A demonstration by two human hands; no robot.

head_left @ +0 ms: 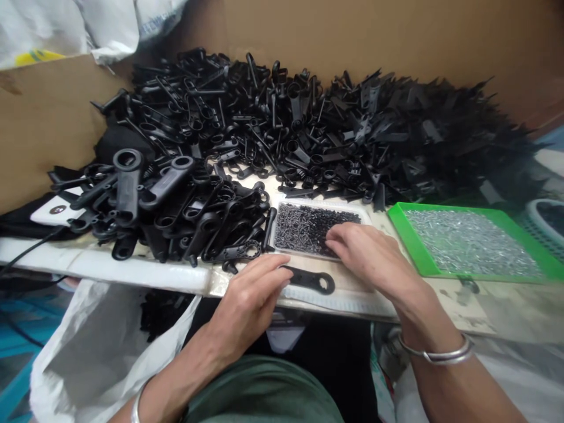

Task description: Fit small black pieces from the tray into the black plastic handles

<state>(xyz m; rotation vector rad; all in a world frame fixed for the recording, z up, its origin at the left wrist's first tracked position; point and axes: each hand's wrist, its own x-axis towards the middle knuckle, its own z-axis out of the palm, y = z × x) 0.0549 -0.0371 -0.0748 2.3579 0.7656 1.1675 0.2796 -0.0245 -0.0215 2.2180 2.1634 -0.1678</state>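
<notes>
At the front edge of the bench, my left hand (253,294) has its fingers closed over one end of a black plastic lever (311,279). The lever lies flat, its ring end pointing right. My right hand (370,249) reaches into a shallow clear tray (277,239), fingertips pinched together among many small black pieces (304,226). Whatever sits between those fingertips is hidden. Left of the tray, a pile of black plastic levers with ring ends (176,205) comes close to my left hand.
A large heap of black plastic parts (291,117) fills the back, against a cardboard wall (330,35). To the right is a green tray (399,226) of small shiny metal pins (476,241). A white sack (83,352) hangs open below the bench at left.
</notes>
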